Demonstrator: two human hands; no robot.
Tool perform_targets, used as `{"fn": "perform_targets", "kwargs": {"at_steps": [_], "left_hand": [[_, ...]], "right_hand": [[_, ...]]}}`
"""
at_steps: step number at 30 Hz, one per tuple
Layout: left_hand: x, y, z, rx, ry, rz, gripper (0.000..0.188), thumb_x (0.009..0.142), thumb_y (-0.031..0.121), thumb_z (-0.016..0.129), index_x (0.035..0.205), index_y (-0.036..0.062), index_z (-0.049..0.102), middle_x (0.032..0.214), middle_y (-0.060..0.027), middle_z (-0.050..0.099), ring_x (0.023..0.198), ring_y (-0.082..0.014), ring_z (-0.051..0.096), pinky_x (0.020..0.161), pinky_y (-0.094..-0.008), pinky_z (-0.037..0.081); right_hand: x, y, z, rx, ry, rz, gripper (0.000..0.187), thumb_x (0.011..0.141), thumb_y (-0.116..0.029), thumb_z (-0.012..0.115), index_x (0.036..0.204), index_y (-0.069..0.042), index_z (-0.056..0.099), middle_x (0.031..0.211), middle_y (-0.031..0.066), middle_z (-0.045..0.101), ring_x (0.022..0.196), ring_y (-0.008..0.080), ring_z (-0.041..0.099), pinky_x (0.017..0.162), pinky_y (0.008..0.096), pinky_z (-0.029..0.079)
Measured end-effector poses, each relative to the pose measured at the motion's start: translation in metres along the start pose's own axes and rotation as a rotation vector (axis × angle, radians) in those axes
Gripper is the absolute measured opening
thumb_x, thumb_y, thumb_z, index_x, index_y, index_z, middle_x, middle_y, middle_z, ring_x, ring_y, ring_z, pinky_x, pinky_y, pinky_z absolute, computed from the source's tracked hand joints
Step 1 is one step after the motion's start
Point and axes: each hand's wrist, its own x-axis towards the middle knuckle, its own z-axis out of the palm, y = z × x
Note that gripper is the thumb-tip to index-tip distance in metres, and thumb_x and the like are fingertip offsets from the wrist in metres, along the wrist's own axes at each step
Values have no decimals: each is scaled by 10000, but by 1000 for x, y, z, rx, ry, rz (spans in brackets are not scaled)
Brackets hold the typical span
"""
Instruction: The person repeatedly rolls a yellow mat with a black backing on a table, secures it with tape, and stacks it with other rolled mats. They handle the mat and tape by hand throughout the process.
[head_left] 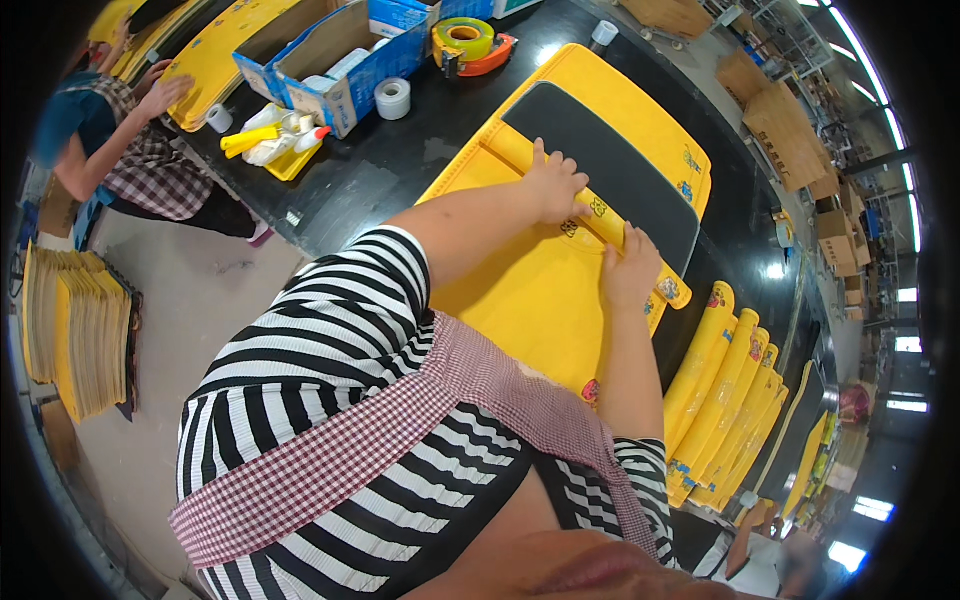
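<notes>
A yellow printed mat (520,290) lies on the black table in front of me, its far edge turned up into a roll (612,222). My left hand (555,188) is closed over the middle of this roll, fingers bent across its top. Farther right along the same roll, my right hand (632,270) grips it with the thumb on the near side. Just beyond the roll is a dark grey panel (600,150), lying on another yellow sheet (640,110) with small cartoon prints near its right corner.
Several rolled yellow mats (720,390) lie at the right. Far left on the table are blue cardboard boxes (350,90), a white roll (393,98), an orange tape dispenser (490,58) and a yellow tray (290,162). A co-worker (130,150) handles yellow sheets; a sheet stack (80,330) stands left.
</notes>
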Motion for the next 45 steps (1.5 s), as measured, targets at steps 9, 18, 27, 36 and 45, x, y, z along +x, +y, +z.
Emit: {"fn": "perform_targets", "kwargs": {"at_steps": [9,18,27,36,45], "left_hand": [[39,-24,-12,36,82,356,661,793,447,864,1351,181,628,1265,-84,621,1283,-310,563,1070,-496,436],[-120,0,6,39,129,366,615,781,343,866,1307,139,622,1157,-135,599,1104,-372,580,972,-502,442],[-221,29,-11,-61,-103,326,721,771,315,863,1408,111,593,1243,-151,569,1182,-340,544,1051,-481,398],[-164,49,23,111,219,437,766,784,325,852,1465,122,565,1373,-150,568,1298,-354,517,1093,-520,368],[-88,30,-3,14,-35,516,635,713,328,896,1227,67,628,1201,-167,634,1140,-383,601,996,-455,516]], "right_hand": [[36,6,-28,-113,-78,10,549,869,-374,795,1338,-138,634,1131,103,664,1146,320,601,1003,470,438],[-105,-51,-49,-178,-189,-116,581,896,-434,751,1345,-99,597,1062,129,649,1054,298,615,926,431,442],[-196,-82,-69,101,-205,-204,771,864,-510,784,1470,-87,563,1414,250,535,1311,389,505,1104,494,397],[-88,-47,-64,-147,-118,-4,499,964,-518,646,1228,-98,696,1265,122,646,1222,313,559,1040,449,418],[-135,-51,-25,-193,113,-89,703,929,-488,727,1472,-86,534,1406,110,597,1378,280,490,1224,497,253]]}}
